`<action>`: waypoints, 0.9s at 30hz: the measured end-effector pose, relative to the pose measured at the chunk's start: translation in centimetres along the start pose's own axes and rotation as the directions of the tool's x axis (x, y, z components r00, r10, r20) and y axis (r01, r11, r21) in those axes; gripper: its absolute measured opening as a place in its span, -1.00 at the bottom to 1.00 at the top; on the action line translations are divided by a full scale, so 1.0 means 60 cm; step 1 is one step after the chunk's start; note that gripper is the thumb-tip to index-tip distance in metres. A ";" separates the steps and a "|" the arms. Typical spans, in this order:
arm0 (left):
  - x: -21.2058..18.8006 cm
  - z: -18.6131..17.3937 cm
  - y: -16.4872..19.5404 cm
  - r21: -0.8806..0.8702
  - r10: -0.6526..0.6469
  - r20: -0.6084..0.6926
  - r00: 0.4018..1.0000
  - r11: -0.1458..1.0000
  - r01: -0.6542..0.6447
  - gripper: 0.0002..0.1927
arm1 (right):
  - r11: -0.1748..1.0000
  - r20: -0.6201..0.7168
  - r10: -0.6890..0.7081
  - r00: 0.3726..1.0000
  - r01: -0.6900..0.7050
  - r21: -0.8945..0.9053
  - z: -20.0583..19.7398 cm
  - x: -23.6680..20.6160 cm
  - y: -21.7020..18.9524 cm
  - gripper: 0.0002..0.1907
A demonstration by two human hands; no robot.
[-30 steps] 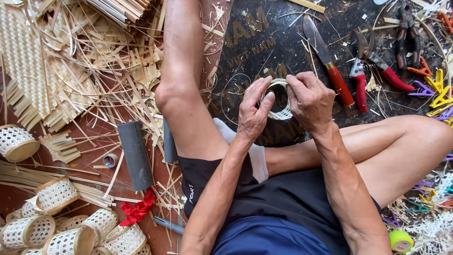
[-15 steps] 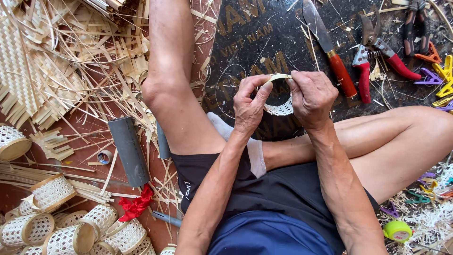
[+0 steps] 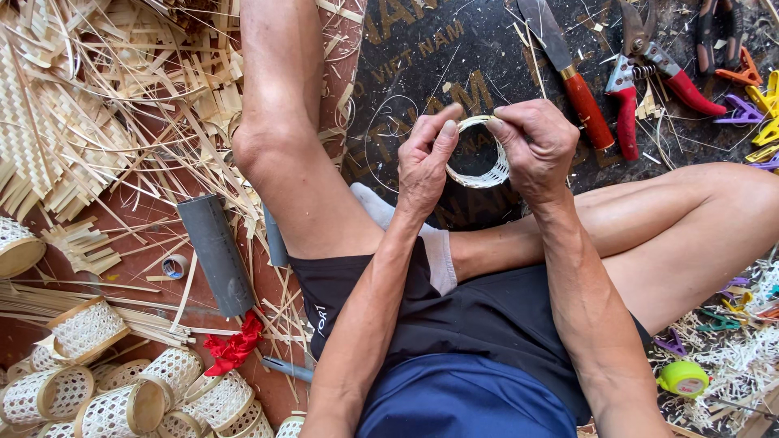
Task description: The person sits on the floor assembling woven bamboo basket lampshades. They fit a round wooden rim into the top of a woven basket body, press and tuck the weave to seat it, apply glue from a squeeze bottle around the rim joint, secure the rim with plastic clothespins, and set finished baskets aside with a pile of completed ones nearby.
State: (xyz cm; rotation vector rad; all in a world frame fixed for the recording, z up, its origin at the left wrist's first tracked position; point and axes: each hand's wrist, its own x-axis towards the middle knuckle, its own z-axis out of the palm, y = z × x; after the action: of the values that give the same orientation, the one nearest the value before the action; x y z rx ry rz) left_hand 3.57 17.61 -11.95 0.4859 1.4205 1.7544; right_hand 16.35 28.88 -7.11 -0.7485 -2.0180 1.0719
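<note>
I sit cross-legged on the floor and hold a small woven bamboo ring (image 3: 485,174) in front of me with both hands. My left hand (image 3: 428,162) grips its left side, thumb and fingers pressed on the rim. My right hand (image 3: 535,146) pinches the top of the rim between thumb and forefinger. The ring is a short open cylinder of pale lattice weave, held above a dark mat (image 3: 422,73). Part of the ring is hidden behind my fingers.
A knife with a red handle (image 3: 568,69) and red-handled pruning shears (image 3: 649,77) lie on the mat ahead. Loose bamboo strips (image 3: 97,122) cover the left floor. Several finished woven baskets (image 3: 122,389) sit at lower left, beside a grey tube (image 3: 215,251). Coloured clips (image 3: 759,97) lie at right.
Both hands stay on the ring and have turned it slightly; my right fingers now pinch the top rim. The camera view has shifted a little.
</note>
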 end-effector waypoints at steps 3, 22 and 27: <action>-0.003 -0.004 0.000 0.158 0.060 0.034 0.998 0.985 -0.064 -0.71 | 0.979 0.019 0.115 0.993 -0.116 0.168 0.006 -0.010 0.009 -0.87; 0.000 -0.052 0.140 0.644 0.167 0.709 0.685 0.242 -0.726 -0.61 | 0.838 0.325 -0.196 0.925 0.330 -0.434 -0.041 -0.077 -0.077 -0.79; -0.005 -0.050 0.257 0.499 0.048 0.816 0.576 0.447 -0.743 -0.32 | 0.965 0.447 0.084 0.891 -0.184 0.185 -0.099 -0.039 -0.076 -0.90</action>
State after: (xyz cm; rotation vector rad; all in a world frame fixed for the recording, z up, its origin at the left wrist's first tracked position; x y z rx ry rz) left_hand -3.78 14.88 1.68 2.0160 1.4743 0.8244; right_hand 21.78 27.53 -1.63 -0.5715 -2.1797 1.6386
